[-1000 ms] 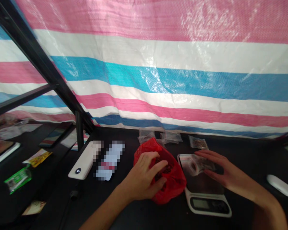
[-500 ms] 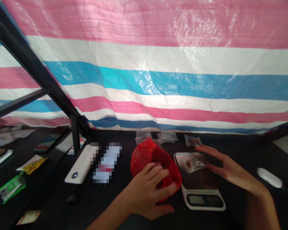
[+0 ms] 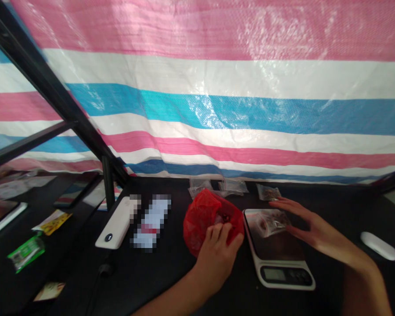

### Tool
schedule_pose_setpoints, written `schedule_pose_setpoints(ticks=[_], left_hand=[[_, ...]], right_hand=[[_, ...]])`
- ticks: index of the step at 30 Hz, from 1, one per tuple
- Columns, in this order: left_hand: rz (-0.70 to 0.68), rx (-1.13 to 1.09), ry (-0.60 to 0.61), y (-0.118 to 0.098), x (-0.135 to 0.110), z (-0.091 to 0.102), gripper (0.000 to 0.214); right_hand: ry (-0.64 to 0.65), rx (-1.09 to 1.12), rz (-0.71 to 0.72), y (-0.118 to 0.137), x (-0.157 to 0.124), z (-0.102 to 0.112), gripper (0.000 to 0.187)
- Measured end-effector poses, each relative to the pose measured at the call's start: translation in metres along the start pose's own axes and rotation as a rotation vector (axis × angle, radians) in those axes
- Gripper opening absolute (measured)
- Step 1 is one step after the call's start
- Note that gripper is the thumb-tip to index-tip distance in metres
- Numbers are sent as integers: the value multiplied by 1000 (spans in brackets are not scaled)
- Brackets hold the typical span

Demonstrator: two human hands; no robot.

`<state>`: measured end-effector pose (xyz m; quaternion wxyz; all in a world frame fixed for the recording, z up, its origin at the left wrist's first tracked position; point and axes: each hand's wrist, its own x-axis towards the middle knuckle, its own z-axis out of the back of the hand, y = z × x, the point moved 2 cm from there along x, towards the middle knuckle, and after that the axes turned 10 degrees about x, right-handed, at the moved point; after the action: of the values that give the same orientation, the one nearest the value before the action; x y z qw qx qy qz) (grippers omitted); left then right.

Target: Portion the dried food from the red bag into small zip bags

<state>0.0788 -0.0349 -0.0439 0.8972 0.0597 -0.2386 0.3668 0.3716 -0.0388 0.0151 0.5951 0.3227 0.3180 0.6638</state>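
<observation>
1. The left hand [image 3: 215,263] has its fingers curled into the mouth of a red, thin plastic bag [image 3: 200,215]; whether they grip anything in there, I cannot tell.
2. Small dark brown pieces [image 3: 226,217] show inside the bag, partly covered by the fingers.
3. The right hand [image 3: 319,230] is wide, thumb well apart from fingers. Its thumb tip is at the edge of a clear plastic pouch with brown contents [image 3: 272,223], lying on the far part of a white-framed digital scale with a dark platform [image 3: 279,250]; contact is unclear.
4. Its fingertips reach past the platform, close to a second clear, brown-filled pouch [image 3: 268,192] behind the scale.
5. The bag crowds the scale's left side and partly hides the flat, clear plastic pouches [image 3: 235,187] behind it.
6. Left of the bag lie a blurred-out oblong [image 3: 152,221] and a white, rounded slab-shaped device [image 3: 118,221], a black cable [image 3: 105,270] near its lower end.
7. Farther left are a green packet [image 3: 26,253] and a yellow packet [image 3: 54,222]; far right, a white oval object [image 3: 378,245].
8. A black slanting frame [image 3: 57,103] and a pink, white and blue striped plastic sheet [image 3: 217,74] close off the back.
</observation>
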Motion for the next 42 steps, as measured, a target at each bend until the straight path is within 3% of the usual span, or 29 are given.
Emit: schedule_pose_setpoints(ticks=[3, 8, 14, 17, 20, 24, 27, 30, 34, 36, 39, 42], left_hand=[[123, -180, 47, -3, 4, 4, 34], [126, -391, 35, 8, 9, 28, 34], [265, -203, -81, 38, 17, 41, 25], [364, -72, -56, 50, 19, 40, 21], [408, -37, 34, 57, 19, 38, 17], [368, -274, 39, 60, 20, 44, 25], [254, -598, 44, 55, 21, 49, 57], [294, -876, 58, 50, 20, 49, 78], [400, -1065, 57, 51, 20, 43, 54], [379, -1057, 63, 54, 23, 44, 35], [409, -984, -34, 64, 26, 49, 20], [480, -872, -58, 73, 26, 53, 19]], right_hand=[[8, -15, 15, 0, 0, -2, 56], [42, -79, 23, 3, 3, -9, 63], [42, -124, 9, 0, 11, -20, 54], [-47, -75, 36, 3, 16, -21, 45], [-219, 1, 94, 15, 20, -24, 42], [-362, 146, 204, 45, 26, -48, 32], [-370, 201, 234, 74, 32, -81, 27], [-287, 245, 253, 98, 36, -112, 22], [-121, 281, 294, 104, 38, -130, 24], [-106, 259, 325, 98, 40, -130, 26], [-113, 114, 354, 89, 43, -129, 25], [47, -105, 354, 85, 44, -135, 27]])
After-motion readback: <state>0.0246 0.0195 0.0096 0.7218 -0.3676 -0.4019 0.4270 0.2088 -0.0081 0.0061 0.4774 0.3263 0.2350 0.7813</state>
